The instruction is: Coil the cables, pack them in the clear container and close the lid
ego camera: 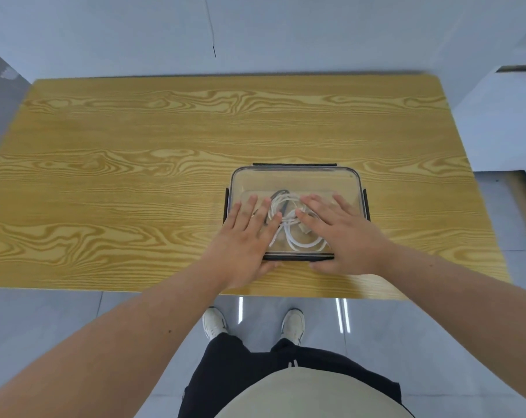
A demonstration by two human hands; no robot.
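- Pressing palm-down on the lid point(295, 184) of the clear container point(357, 188), the left hand point(246, 233) and the right hand point(341, 233) lie flat, fingers straight and slightly spread; neither grips anything.
- The left hand covers the lid's near-left part, with its heel out past the container's near-left corner, over the surface point(135, 176).
- The right hand covers the near-right part, its heel likewise beyond the near rim.
- The container stands close to the front edge of the surface, right of the middle, its long sides parallel with that edge.
- Inside it (seen through the lid) the white cables point(289, 236) lie in loose loops in the near half, between the two hands, with a darker cable point(281, 193) touching them on the far side.
- Black latches point(294, 164) show on all four sides of the container; whether they are snapped down I cannot tell.
- Below the front edge, a pair of white shoes point(214, 322) stands on the grey floor point(44, 321).
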